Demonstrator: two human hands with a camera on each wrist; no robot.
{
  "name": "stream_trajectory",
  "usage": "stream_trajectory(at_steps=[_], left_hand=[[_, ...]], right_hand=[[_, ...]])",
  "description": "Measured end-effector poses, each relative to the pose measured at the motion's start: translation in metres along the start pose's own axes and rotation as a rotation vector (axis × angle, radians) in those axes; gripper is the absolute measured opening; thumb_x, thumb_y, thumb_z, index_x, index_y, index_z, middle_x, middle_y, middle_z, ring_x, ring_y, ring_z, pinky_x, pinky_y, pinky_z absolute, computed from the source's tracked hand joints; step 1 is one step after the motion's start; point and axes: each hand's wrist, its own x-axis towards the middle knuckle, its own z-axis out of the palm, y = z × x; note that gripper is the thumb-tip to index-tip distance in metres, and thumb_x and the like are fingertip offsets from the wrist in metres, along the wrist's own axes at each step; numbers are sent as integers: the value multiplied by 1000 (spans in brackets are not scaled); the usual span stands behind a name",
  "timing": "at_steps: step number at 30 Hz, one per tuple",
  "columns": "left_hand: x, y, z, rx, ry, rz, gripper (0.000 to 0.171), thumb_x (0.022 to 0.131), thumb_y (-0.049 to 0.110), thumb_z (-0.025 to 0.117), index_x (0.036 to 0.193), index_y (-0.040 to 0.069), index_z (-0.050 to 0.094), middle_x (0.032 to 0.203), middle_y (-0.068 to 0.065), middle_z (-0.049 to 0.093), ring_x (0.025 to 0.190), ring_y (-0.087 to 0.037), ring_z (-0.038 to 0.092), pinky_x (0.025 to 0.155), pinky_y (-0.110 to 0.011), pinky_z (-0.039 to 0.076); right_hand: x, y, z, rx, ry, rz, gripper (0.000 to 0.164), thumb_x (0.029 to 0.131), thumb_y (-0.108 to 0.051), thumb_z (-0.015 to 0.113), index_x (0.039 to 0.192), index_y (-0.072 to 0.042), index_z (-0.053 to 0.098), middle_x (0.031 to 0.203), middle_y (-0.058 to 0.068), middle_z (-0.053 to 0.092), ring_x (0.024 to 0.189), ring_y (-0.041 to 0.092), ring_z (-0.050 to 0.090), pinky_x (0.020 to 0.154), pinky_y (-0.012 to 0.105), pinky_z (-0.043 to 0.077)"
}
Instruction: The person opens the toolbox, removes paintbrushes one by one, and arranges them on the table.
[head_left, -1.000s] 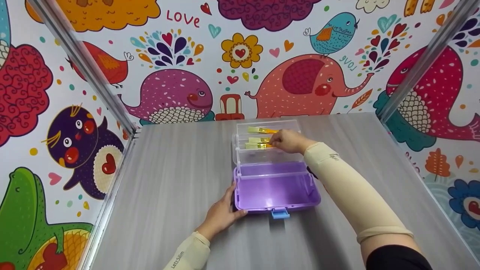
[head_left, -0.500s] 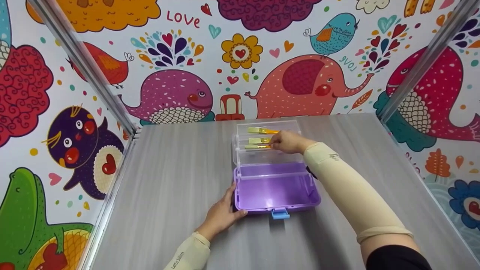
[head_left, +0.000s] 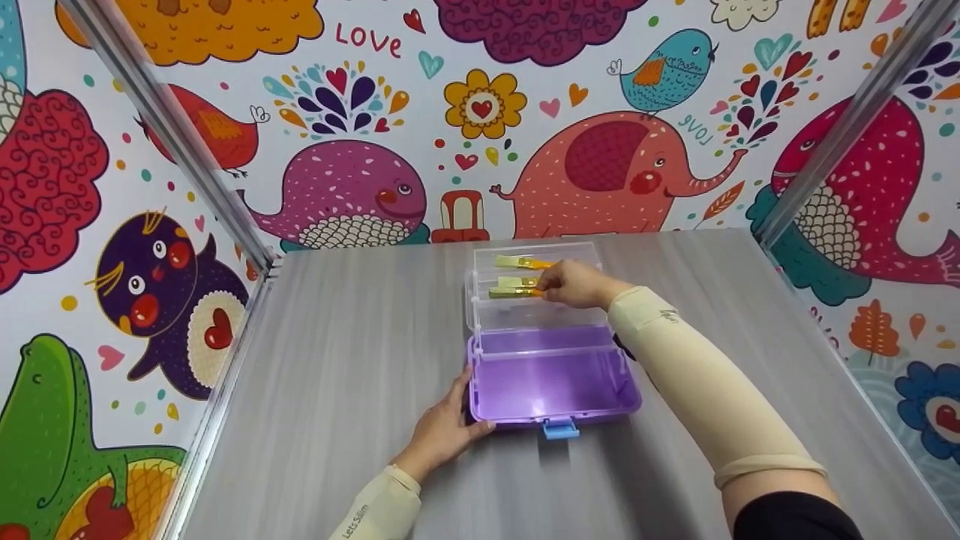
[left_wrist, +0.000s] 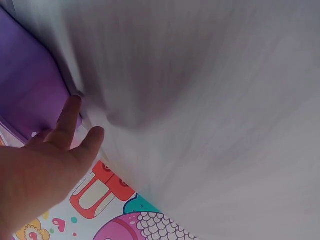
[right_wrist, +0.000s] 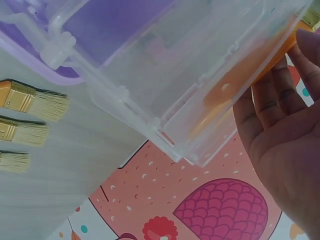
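Note:
A purple plastic box [head_left: 555, 386] with a raised, clear tray-like lid section [head_left: 540, 313] stands on the table. My left hand [head_left: 442, 427] rests against the box's left side, thumb at the front corner; in the left wrist view its fingers lie fairly straight along the purple wall. Over the clear section, my right hand [head_left: 581, 285] pinches a flat paintbrush [head_left: 510, 292] by its orange handle, bristles pointing left. Two more brushes lie close by in the clear section, an upper paintbrush [head_left: 514, 262] and a middle paintbrush [head_left: 516, 282]. The fingers partly hide the handles.
A blue latch [head_left: 561, 429] hangs open at the box's front. In the right wrist view, three paintbrushes [right_wrist: 35, 102] lie on the table beside the box. The grey wood-grain table [head_left: 337, 360] meets printed walls, with metal frame posts [head_left: 225, 202] at its sides.
The brush in my right hand has turned a little on its handle, from nearly edge-on to showing more of its flat side. The left hand and box stay in place.

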Motion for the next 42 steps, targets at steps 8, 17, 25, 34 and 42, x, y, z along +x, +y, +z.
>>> stream_trajectory(at_steps=[8, 17, 25, 34, 42], left_hand=[[0, 1, 0, -3, -4, -14, 99, 83, 46, 77, 157, 7, 24, 141, -31, 49, 115, -50, 57, 93, -61, 45], [0, -1, 2, -10, -5, -34, 100, 83, 46, 78, 158, 9, 23, 141, -31, 49, 115, -49, 57, 94, -60, 45], [1, -2, 1, 0, -10, -24, 101, 83, 53, 75, 158, 9, 23, 140, -32, 49, 115, -50, 57, 94, -60, 46], [-1, -4, 1, 6, -13, -32, 101, 83, 52, 75, 159, 12, 22, 139, -33, 50, 114, -51, 57, 94, -61, 45], [-1, -2, 0, -3, -16, 1, 100, 84, 51, 75, 158, 7, 22, 139, -34, 48, 115, -52, 56, 93, -62, 45]], right_hand=[[1, 2, 0, 44, 64, -20, 15, 92, 2, 63, 104, 2, 73, 101, 13, 72, 94, 27, 65, 88, 46, 52], [-7, 3, -17, 67, 196, -33, 17, 94, -2, 63, 106, -2, 75, 99, 10, 73, 87, 25, 64, 82, 43, 53], [-31, 16, -38, 124, 200, 120, 19, 98, -9, 63, 113, -6, 74, 100, 10, 71, 90, 28, 63, 85, 46, 55], [-67, 40, -55, 216, 169, 203, 24, 100, -13, 61, 120, -3, 71, 104, 14, 70, 90, 31, 63, 80, 45, 57], [-101, 65, -60, 302, 132, 330, 31, 101, -20, 61, 127, -4, 66, 115, 15, 65, 101, 33, 60, 88, 50, 54]])
